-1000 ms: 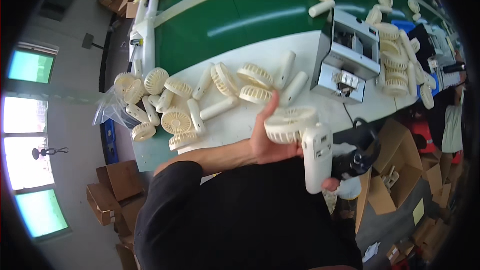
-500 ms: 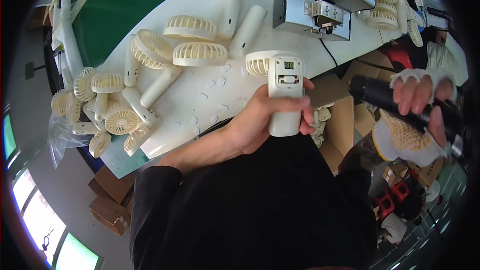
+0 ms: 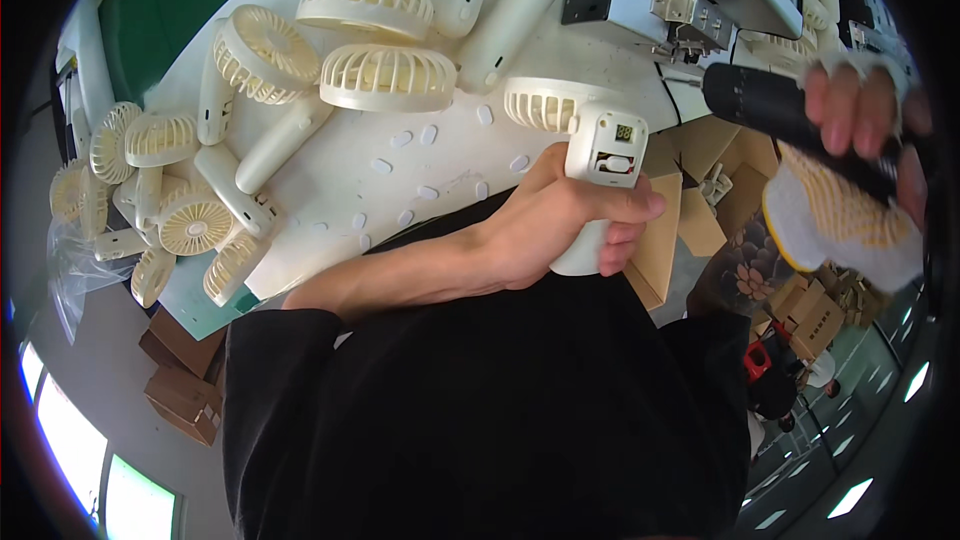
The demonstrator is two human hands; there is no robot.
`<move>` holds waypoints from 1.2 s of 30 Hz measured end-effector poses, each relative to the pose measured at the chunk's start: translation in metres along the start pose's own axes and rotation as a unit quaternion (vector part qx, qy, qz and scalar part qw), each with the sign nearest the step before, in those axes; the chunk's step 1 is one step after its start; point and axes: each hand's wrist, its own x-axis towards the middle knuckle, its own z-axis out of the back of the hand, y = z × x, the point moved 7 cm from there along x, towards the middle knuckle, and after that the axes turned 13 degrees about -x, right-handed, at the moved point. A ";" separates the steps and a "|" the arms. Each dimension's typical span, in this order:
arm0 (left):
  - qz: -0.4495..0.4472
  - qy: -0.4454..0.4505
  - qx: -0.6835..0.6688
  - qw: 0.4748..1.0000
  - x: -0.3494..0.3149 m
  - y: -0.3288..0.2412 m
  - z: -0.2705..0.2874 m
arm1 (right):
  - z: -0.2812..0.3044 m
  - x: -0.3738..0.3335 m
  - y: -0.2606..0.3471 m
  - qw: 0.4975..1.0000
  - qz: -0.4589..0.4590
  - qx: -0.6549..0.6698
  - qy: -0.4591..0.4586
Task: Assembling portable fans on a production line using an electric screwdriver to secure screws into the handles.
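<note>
Near the worktop's edge, the left hand clasps 1 cream fan, its opening exposed. The part-gloved right hand is wrapped round 1 black screwdriver; should the fan twist, the bit could slip and scar the casing.

The fan is off-white, held in the left grip with its handle tilted, the lower end toward the left, and its round slatted head sticking out to the left at the top. The upper part of the handle faces up, showing a small dark display with yellowish digits and, under it, an opening with a white part inside. The driver, black and cylindrical, slants in the right grip, its thin metal bit pointing left, apart from the fan.
</note>
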 end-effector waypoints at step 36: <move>-0.006 -0.033 0.058 0.998 0.001 0.008 0.009 | -0.084 -0.050 0.046 0.954 -0.087 -0.131 -0.256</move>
